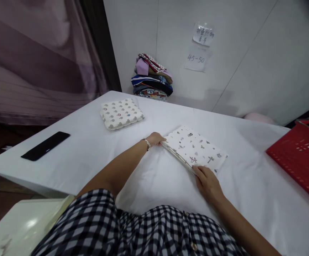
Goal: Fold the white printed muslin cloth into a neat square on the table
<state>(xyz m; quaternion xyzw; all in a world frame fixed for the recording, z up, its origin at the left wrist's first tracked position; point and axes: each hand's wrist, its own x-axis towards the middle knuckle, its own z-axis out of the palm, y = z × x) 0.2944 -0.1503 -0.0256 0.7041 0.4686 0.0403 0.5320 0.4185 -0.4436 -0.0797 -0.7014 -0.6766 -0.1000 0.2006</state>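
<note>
A folded white cloth [194, 147] with small printed plants and figures lies on the white-covered table in front of me. My left hand [156, 139] pinches its near left corner, a bracelet around the wrist. At the near right corner, my right hand [208, 182] grips the edge, thumb underneath or hidden and fingers on top. Layers of the fold show along the side facing me. Farther left rests a second folded white cloth [121, 114] with a grey dotted print, apart from both hands.
A black flat object [46, 145] lies on the table [85, 160] at left. On the right stands a red plastic basket [301, 156]. Stacked folded clothes [152, 78] sit beyond the far edge by the wall. A pale stool or chair [23, 224] is at lower left.
</note>
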